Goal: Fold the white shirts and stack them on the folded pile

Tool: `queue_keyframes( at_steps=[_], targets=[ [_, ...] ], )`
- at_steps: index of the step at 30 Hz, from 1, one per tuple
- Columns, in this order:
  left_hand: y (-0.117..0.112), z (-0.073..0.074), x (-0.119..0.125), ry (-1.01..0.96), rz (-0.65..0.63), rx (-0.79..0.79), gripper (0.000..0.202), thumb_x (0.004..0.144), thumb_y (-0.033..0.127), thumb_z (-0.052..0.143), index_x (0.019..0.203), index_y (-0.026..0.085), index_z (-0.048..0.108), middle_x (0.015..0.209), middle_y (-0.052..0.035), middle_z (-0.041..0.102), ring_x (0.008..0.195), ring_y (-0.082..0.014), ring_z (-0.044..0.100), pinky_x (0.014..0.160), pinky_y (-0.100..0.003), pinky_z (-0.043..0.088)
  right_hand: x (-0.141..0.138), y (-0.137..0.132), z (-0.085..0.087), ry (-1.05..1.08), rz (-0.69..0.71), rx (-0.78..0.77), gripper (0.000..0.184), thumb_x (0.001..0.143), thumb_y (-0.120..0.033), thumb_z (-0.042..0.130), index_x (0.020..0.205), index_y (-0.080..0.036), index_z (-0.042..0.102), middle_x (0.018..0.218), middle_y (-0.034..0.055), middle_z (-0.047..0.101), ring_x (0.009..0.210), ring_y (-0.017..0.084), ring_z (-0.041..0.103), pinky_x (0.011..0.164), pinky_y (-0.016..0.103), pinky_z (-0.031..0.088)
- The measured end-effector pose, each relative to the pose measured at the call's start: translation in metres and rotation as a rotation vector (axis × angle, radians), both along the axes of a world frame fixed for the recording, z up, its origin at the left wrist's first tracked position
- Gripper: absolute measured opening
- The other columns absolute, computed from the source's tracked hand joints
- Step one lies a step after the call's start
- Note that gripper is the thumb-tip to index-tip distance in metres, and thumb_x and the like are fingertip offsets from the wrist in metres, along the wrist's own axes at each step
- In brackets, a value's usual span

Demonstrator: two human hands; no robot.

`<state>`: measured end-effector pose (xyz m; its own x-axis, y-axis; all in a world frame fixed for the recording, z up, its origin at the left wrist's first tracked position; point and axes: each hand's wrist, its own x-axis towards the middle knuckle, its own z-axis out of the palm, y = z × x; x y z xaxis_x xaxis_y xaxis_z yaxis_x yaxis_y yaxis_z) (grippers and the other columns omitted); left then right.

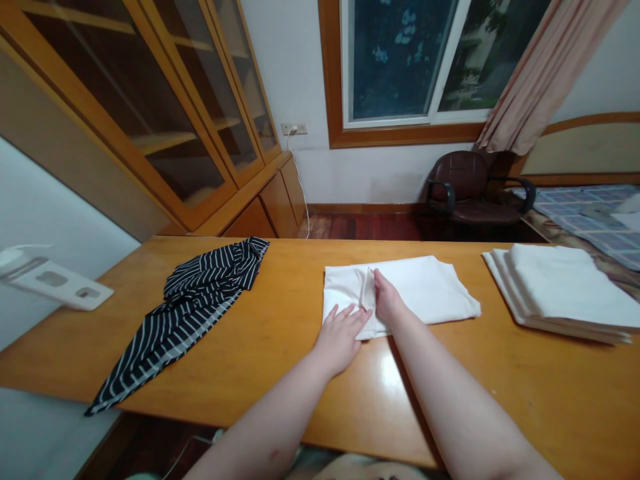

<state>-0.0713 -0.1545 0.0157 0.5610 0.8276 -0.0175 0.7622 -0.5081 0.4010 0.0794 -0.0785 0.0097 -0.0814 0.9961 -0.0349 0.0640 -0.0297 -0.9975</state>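
Note:
A white garment (425, 287) lies folded lengthwise on the wooden table in front of me, its left end turned over onto itself. My left hand (343, 337) rests flat on that turned-over part, fingers spread. At the edge of the fold, my right hand (389, 300) stands on its side, its fingers closed on the slightly raised fabric. Part of the garment is hidden beneath both hands. Whether it is a shirt, I cannot tell.
A stack of folded white cloths (565, 287) sits at the right of the table (280, 373). To the left lies a crumpled black-and-white striped garment (200, 300), its tip over the front edge. A white lamp-like fixture (60, 283) reaches in from the left. Beyond stands an armchair (465, 187).

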Motion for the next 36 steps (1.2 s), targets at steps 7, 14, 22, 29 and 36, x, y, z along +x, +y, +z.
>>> queue_keyframes(
  at_steps=[7,14,22,29,36],
  targets=[
    [0.0,-0.003,-0.007,-0.021,0.057,0.022,0.067,0.076,0.015,0.052,0.141,0.023,0.039,0.147,-0.0055,0.038,0.138,-0.0227,0.027,0.115,-0.047,0.013,0.014,0.017,-0.015,-0.412,-0.1,-0.035,0.031,0.078,-0.04,0.055,0.092,-0.015,0.066,0.092,0.0082,0.071,0.084,0.02,0.064,0.075,0.028,0.046],
    [0.0,-0.01,-0.018,-0.026,0.317,0.003,0.065,0.073,0.007,0.051,0.134,0.031,0.05,0.148,-0.003,0.037,0.138,-0.0241,0.028,0.109,-0.045,0.03,0.017,0.037,-0.018,-0.432,-0.098,-0.131,0.031,0.084,-0.037,0.047,0.093,-0.014,0.066,0.09,0.0089,0.072,0.08,0.019,0.066,0.066,0.025,0.047],
    [0.004,-0.018,-0.013,0.004,0.088,0.075,0.062,0.079,0.001,0.04,0.132,0.03,0.051,0.138,-0.0005,0.05,0.133,-0.0195,0.038,0.113,-0.048,0.022,0.02,0.048,-0.005,-0.603,-0.038,-0.125,0.024,0.085,-0.031,0.05,0.086,-0.014,0.067,0.088,0.0123,0.071,0.083,0.022,0.065,0.073,0.028,0.044],
    [0.007,-0.022,-0.012,-0.041,0.25,0.083,0.064,0.076,0.001,0.044,0.135,0.026,0.048,0.143,-0.0035,0.044,0.135,-0.0207,0.035,0.11,-0.042,0.031,0.015,0.05,-0.004,-0.966,-0.072,-0.02,0.039,0.092,-0.039,0.034,0.099,-0.016,0.065,0.098,0.0151,0.069,0.093,0.025,0.062,0.077,0.031,0.041],
    [0.018,-0.016,-0.028,-0.028,0.207,-0.033,0.071,0.074,-0.003,0.035,0.137,0.028,0.047,0.145,-0.0008,0.042,0.139,-0.0213,0.025,0.113,-0.044,0.024,0.024,0.06,-0.005,-0.95,-0.055,-0.048,0.04,0.09,-0.042,0.039,0.096,-0.015,0.068,0.097,0.0141,0.07,0.092,0.024,0.063,0.073,0.028,0.04]
  ],
)
